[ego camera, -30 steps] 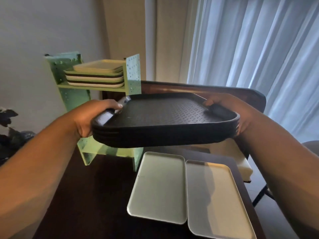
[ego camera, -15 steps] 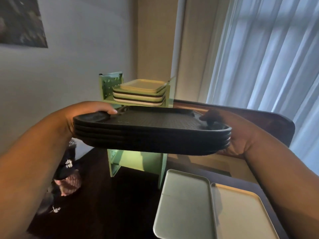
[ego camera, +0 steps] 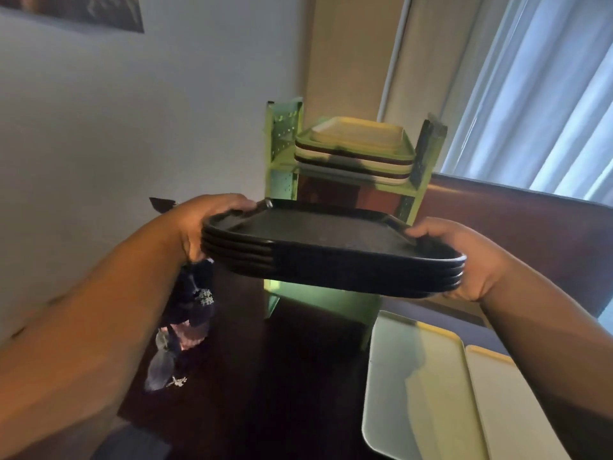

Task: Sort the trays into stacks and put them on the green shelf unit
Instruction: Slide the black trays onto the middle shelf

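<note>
I hold a stack of black trays (ego camera: 331,257) in the air, level, in front of the green shelf unit (ego camera: 285,141). My left hand (ego camera: 205,224) grips the stack's left end and my right hand (ego camera: 464,257) grips its right end. The shelf unit's upper shelf carries a pile of cream, pale green and dark-edged trays (ego camera: 358,151). The black stack hides the middle of the unit. On the dark table (ego camera: 265,393) at the lower right lie a pale green tray (ego camera: 418,393) and a cream tray (ego camera: 517,410), side by side.
A dark patterned cloth (ego camera: 185,323) hangs off the table's left side. A wall stands behind the shelf unit, with sheer curtains (ego camera: 547,94) at the right. A dark wooden board (ego camera: 517,237) runs behind the table on the right.
The view has swung left and up, so the shelf unit now sits centred behind the black stack. Both hands keep their hold, and the stack has come closer to the unit.
</note>
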Tool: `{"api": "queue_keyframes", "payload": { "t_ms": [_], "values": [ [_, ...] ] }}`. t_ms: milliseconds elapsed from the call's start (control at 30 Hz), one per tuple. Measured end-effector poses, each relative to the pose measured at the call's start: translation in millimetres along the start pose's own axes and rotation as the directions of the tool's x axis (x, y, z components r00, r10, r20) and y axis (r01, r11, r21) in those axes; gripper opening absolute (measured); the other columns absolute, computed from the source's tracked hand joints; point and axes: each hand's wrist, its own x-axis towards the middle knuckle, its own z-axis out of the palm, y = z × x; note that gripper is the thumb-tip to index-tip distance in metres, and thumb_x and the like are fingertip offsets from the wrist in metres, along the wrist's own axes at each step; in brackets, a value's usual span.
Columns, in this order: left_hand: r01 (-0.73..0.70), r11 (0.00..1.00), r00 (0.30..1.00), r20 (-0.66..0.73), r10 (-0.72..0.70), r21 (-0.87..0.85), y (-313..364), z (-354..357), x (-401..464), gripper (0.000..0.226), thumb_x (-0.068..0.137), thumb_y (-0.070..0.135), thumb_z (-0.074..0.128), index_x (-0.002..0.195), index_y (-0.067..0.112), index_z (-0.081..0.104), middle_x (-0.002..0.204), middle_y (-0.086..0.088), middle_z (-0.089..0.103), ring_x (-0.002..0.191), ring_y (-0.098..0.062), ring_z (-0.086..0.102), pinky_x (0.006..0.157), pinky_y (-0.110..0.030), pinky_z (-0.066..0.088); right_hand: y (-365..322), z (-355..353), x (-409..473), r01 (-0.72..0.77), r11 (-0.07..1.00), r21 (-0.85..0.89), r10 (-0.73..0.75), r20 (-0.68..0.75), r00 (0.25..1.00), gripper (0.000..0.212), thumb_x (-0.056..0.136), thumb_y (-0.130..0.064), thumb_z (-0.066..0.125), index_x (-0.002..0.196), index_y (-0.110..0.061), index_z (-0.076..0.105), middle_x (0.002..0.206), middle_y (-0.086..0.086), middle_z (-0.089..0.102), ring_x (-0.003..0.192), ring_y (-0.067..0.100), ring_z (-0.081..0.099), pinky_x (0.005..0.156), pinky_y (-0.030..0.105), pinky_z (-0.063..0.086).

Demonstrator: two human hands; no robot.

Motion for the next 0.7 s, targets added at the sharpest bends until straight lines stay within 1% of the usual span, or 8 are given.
{"api": "queue_keyframes", "payload": {
  "t_ms": [100,233,333,400,500,600,633,700],
  "values": [
    [0.136,0.985,0.989,0.068,-0.129,-0.108,-9,-7,18,0.019,0.081,0.03,0.071,0.077,0.012,0.065,0.054,-0.003,0.067,0.045,-0.015,0.064,0.059,-0.027,0.052,9,2,17,-0.043,0.998,0.045,0.045,-0.045,0.998,0.035,0.095,-0.021,0.052,0.07,-0.004,0.071,0.067,0.012,0.062,0.057,0.024,0.062,0.057,0.029,0.051],
    [0.152,0.967,0.979,0.167,-0.119,-0.206,-23,-2,44,0.017,0.077,0.029,0.072,0.079,0.013,0.066,0.061,-0.003,0.068,0.056,-0.017,0.066,0.065,-0.03,0.052,27,4,36,-0.077,0.98,0.183,0.091,-0.072,0.993,0.048,0.099,-0.019,0.044,0.063,-0.002,0.071,0.057,0.009,0.064,0.047,0.019,0.065,0.044,0.023,0.054],
    [0.181,0.952,0.966,0.226,-0.126,-0.246,-32,10,58,0.016,0.075,0.02,0.069,0.083,0.006,0.066,0.064,-0.008,0.068,0.054,-0.017,0.069,0.057,-0.026,0.057,37,4,49,-0.102,0.957,0.273,0.139,-0.119,0.983,0.036,0.101,-0.017,0.038,0.085,0.002,0.064,0.062,0.012,0.068,0.049,0.022,0.069,0.042,0.027,0.055],
    [0.205,0.951,0.972,0.165,-0.169,-0.232,-36,20,63,0.011,0.087,0.013,0.061,0.084,0.003,0.063,0.051,-0.006,0.066,0.042,-0.015,0.066,0.043,-0.02,0.054,45,4,57,-0.085,0.942,0.324,0.138,-0.144,0.98,0.033,0.101,-0.012,0.036,0.085,0.003,0.06,0.059,0.012,0.069,0.046,0.022,0.069,0.039,0.025,0.053],
    [0.213,0.952,0.977,0.031,-0.212,-0.221,-47,37,73,0.026,0.098,0.007,0.051,0.072,0.003,0.056,0.035,-0.003,0.054,0.027,-0.012,0.055,0.032,-0.015,0.043,61,4,63,-0.03,0.917,0.399,0.118,-0.199,0.973,0.039,0.098,-0.005,0.038,0.076,0.005,0.069,0.062,0.014,0.072,0.051,0.024,0.072,0.046,0.027,0.056],
    [0.2,0.922,0.977,-0.005,-0.213,-0.331,-61,50,85,0.055,0.098,0.0,0.043,0.043,0.002,0.053,0.028,-0.003,0.046,0.021,-0.013,0.049,0.027,-0.015,0.037,79,1,69,0.035,0.897,0.441,0.1,-0.278,0.955,0.031,0.092,-0.007,0.046,0.102,0.01,0.07,0.089,0.016,0.074,0.074,0.03,0.073,0.07,0.033,0.059],
    [0.21,0.906,0.972,-0.022,-0.234,-0.368,-63,53,88,0.054,0.096,0.001,0.043,0.043,0.003,0.054,0.03,-0.004,0.049,0.023,-0.015,0.052,0.028,-0.015,0.04,84,-2,69,0.04,0.903,0.428,0.106,-0.311,0.944,0.032,0.092,-0.007,0.048,0.112,0.009,0.066,0.094,0.016,0.072,0.078,0.03,0.07,0.075,0.035,0.057],
    [0.206,0.876,0.955,-0.104,-0.277,-0.436,-67,54,101,0.035,0.093,0.001,0.047,0.059,0.004,0.051,0.034,-0.004,0.053,0.025,-0.016,0.054,0.03,-0.015,0.042,93,-6,66,-0.002,0.921,0.389,0.132,-0.308,0.942,0.026,0.093,-0.012,0.053,0.112,0.003,0.064,0.092,0.012,0.068,0.079,0.027,0.066,0.077,0.037,0.054]
  ]
}}
